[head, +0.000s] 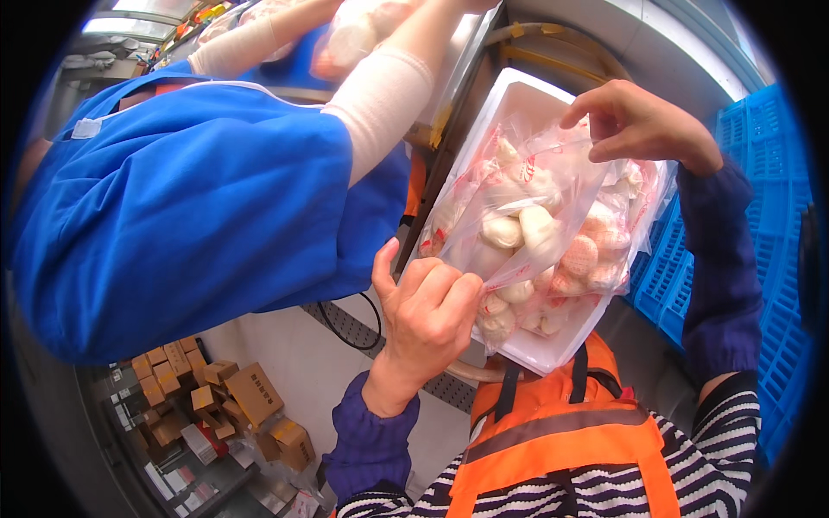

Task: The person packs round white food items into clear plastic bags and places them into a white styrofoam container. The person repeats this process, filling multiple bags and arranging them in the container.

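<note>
My left hand (431, 317) is closed on the edge of a clear plastic bag (486, 213) printed with red writing. Pale round items (518, 230), which look like steamed buns or garlic bulbs, show through it. My right hand (635, 126) is at the bag's other side, its thumb and fingers curved apart; whether it touches the film I cannot tell. Beneath lies a white foam box (563, 353) holding several more bags, one with pale items in pink foam netting (592, 249).
At the left, a co-worker in a blue garment (214, 194) reaches over other filled bags (359, 39). Blue plastic crates (764, 259) stand at the right. Cardboard boxes (256, 392) lie at the lower left. A coiled hose (563, 42) is behind the foam box.
</note>
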A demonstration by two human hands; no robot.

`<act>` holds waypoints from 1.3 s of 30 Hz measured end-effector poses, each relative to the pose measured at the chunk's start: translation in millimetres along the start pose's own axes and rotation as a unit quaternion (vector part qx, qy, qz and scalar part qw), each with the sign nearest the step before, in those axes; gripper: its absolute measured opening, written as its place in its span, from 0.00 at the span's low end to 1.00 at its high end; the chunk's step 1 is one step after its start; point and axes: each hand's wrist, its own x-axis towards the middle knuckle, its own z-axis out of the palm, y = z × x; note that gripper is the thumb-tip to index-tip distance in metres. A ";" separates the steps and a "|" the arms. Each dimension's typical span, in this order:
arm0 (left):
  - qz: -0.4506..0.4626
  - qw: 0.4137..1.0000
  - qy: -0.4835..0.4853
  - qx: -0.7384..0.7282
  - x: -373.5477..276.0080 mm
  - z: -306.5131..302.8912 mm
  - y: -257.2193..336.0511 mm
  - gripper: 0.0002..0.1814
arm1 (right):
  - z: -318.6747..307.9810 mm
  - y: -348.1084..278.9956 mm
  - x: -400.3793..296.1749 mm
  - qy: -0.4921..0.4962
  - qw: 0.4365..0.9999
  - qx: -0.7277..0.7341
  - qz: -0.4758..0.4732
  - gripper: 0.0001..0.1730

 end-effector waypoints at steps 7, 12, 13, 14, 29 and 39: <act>0.044 0.998 -0.023 0.040 3.5 13.2 2.5 0.12 | 33.9 10.2 23.4 0.288 0.945 -0.115 0.101 0.12; 0.052 0.997 -0.007 0.063 10.1 15.3 2.0 0.08 | 31.7 18.3 21.9 0.279 0.953 0.034 0.114 0.13; 0.049 0.997 -0.005 0.062 10.8 14.7 0.3 0.08 | 27.8 31.6 17.9 0.245 0.952 0.155 0.103 0.13; 0.046 0.997 -0.003 0.061 10.9 13.4 -1.7 0.07 | 25.5 43.4 13.7 0.206 0.935 0.274 0.091 0.13; 0.009 0.998 -0.033 0.060 16.4 8.8 -19.6 0.07 | 85.7 56.7 52.9 0.197 0.896 0.388 -0.086 0.19; -0.007 0.992 -0.089 0.088 31.9 5.4 -29.3 0.09 | 100.2 64.8 55.8 0.345 0.888 0.297 -0.071 0.09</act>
